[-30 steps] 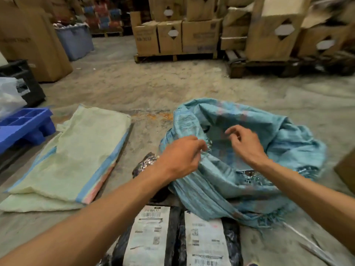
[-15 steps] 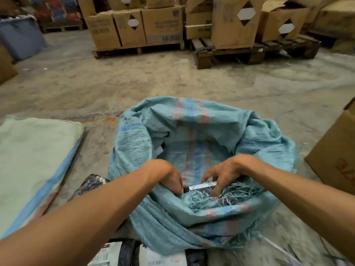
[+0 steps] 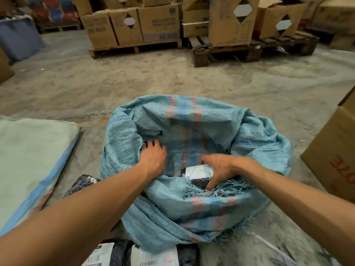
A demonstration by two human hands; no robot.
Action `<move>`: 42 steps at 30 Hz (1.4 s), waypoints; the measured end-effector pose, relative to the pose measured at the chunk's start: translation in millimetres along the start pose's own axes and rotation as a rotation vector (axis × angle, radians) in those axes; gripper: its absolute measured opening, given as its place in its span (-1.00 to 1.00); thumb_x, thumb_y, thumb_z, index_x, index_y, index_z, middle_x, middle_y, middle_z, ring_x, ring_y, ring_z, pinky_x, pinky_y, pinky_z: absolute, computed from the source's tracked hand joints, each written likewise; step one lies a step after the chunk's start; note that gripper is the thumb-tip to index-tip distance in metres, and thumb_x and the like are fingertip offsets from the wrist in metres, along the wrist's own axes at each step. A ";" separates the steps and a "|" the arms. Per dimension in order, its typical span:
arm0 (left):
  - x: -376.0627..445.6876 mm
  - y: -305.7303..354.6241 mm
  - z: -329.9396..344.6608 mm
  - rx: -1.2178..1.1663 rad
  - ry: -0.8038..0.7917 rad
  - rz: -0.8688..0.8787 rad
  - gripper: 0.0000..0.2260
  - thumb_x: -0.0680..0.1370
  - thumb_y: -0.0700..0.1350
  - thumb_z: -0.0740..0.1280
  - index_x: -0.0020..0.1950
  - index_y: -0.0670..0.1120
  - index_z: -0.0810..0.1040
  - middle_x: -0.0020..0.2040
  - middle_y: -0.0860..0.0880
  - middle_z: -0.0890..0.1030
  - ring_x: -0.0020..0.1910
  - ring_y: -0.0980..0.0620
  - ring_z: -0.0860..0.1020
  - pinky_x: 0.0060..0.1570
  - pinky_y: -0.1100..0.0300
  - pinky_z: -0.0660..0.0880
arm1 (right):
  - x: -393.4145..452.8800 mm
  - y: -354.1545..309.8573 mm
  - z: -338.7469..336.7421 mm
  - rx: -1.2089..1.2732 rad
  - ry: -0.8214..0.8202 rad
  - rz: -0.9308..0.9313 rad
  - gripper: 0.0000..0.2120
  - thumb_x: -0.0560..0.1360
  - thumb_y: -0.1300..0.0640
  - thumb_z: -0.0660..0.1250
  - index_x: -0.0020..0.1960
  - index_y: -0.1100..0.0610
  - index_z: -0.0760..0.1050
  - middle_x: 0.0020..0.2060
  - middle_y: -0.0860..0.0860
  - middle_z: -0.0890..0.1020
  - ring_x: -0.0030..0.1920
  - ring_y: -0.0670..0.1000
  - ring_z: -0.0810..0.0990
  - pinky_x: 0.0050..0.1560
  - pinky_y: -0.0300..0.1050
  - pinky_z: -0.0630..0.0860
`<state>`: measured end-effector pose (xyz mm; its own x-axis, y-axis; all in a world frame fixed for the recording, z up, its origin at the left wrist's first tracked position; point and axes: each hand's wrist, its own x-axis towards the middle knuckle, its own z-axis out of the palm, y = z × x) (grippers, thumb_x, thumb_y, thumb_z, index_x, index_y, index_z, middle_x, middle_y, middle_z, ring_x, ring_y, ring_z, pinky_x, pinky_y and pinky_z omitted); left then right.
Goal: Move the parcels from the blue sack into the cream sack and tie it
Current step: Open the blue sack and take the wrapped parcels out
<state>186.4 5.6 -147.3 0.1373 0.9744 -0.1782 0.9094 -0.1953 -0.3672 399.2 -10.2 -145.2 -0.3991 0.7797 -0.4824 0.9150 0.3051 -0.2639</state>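
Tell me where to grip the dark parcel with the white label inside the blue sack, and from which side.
Grip the dark parcel across its short width near the right end, coming from above and the right, as the right hand does. It lies flat against the blue sack's frayed near rim, so only its top and right end are exposed.

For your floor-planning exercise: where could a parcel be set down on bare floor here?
Free: concrete floor between the blue sack and the pallets; a strip between the blue sack and the cream sack. Crowded: near edge, labelled parcels; cardboard box at right.
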 end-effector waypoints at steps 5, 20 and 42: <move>21.6 -0.4 12.6 0.170 -0.014 -0.160 -0.47 0.60 -0.07 0.17 0.54 -0.14 0.14 0.51 -0.27 0.11 0.49 -0.26 0.10 0.44 -0.05 0.17 | -0.7 -16.6 -17.5 0.155 -0.061 -0.102 -0.49 0.51 -0.08 0.33 0.43 -0.09 0.32 0.42 0.00 0.37 0.30 0.04 0.42 0.27 0.01 0.37; 69.7 -11.5 7.6 0.636 0.062 0.102 -0.57 0.65 -0.01 0.13 0.53 -0.03 0.29 0.53 0.01 0.27 0.52 -0.09 0.10 0.40 0.02 0.10 | 39.3 -21.5 -10.4 0.138 -0.291 -0.259 -0.61 0.44 0.22 0.43 0.21 -0.02 0.45 0.13 -0.05 0.49 0.09 0.07 0.54 0.14 0.06 0.55; -30.0 0.6 -55.9 -0.428 0.028 -0.014 -0.73 0.64 -0.06 0.17 0.30 -0.13 0.34 0.27 -0.20 0.39 0.15 -0.29 0.50 0.05 -0.11 0.47 | -0.4 9.7 -27.3 0.153 0.370 0.034 -0.45 0.47 -0.35 0.26 -0.31 0.14 0.56 -0.32 0.05 0.45 -0.38 0.02 0.41 -0.33 -0.13 0.33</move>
<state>204.7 -17.4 -91.2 0.1287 0.9805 -0.1487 0.9914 -0.1235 0.0434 409.9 7.4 -124.8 -0.2954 0.9407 -0.1667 0.8970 0.2130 -0.3874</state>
